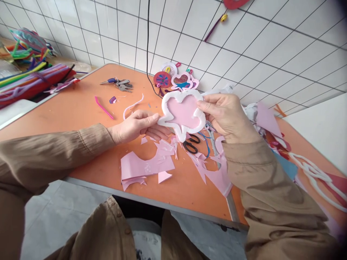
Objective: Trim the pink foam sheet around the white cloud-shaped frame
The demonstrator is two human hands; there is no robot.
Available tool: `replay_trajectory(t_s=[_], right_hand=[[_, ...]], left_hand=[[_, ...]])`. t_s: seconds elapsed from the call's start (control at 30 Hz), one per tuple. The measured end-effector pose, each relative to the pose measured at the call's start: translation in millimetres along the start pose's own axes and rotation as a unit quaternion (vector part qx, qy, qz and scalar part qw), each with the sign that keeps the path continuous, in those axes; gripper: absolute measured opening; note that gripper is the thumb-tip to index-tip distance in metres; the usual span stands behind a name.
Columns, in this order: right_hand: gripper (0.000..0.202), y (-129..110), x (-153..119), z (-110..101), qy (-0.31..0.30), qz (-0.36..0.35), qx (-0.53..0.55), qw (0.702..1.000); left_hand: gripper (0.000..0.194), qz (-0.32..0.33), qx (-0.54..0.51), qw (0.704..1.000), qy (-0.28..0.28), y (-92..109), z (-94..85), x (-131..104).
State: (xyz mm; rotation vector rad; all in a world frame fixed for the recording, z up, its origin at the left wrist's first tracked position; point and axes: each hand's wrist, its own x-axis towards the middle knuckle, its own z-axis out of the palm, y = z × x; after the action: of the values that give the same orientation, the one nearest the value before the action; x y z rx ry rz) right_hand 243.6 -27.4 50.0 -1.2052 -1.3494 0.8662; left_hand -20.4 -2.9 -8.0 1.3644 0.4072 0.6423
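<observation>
Between my two hands, above the table, is a pink paper cutout (184,112) with a thick white fuzzy border in a wavy, lobed outline. My left hand (141,124) pinches its left tip between thumb and fingers, the other fingers stretched out beneath. At its right edge my right hand (223,113) grips it, thumb on the front face. Just below the cutout lie scissors with black handles (191,143), their blades partly hidden. Pink paper scraps (146,164) are scattered on the table beneath my hands, and a larger cut pink offcut (217,173) lies to the right.
On the orange table (89,159) are keys with a blue screwdriver (116,83), a pink pipe cleaner (104,107) and a white one (132,105). Decorated paper ornaments (162,79) lean on the tiled wall. Bundled pipe cleaners (35,79) lie left; white cord (314,169) lies right.
</observation>
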Motion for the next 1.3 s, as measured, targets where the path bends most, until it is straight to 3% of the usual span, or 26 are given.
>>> replay_trajectory(t_s=[0.27,0.47,0.6,0.73,0.83,0.97,1.13,1.3], right_hand=[[0.036,-2.4,-2.7,0.0,0.003,0.003,-0.010,1.000],[0.026,-1.7,-3.9,2.2,0.015,-0.034,-0.037,0.999],[0.022,-1.2,-4.6,5.8,0.021,-0.048,-0.041,0.998],[0.022,-2.0,-5.6,7.5,0.020,-0.042,-0.040,0.998],[0.021,-2.3,-6.5,7.4,0.016,-0.041,-0.046,0.998],[0.023,-2.0,-7.4,6.7,0.007,-0.040,-0.061,0.997],[0.026,0.0,-5.9,5.2,0.010,-0.036,-0.064,0.997],[0.019,2.9,-5.5,5.1,-0.013,-0.031,-0.060,0.998]], left_hand=[[0.067,0.003,0.046,0.998,0.041,4.9,5.2,-0.6],[0.078,0.027,0.117,0.987,0.105,4.5,7.0,-0.6],[0.049,0.050,0.225,0.966,0.118,0.0,4.7,-1.4],[0.008,0.114,0.373,0.908,0.156,-3.0,3.4,-1.1],[0.014,0.133,0.404,0.889,0.168,-3.0,4.7,-0.5],[0.016,0.111,0.387,0.899,0.171,-1.5,6.9,-0.8],[0.018,0.068,0.299,0.938,0.163,0.6,7.1,-1.4],[0.026,0.032,0.242,0.956,0.165,5.6,8.2,-1.4]])
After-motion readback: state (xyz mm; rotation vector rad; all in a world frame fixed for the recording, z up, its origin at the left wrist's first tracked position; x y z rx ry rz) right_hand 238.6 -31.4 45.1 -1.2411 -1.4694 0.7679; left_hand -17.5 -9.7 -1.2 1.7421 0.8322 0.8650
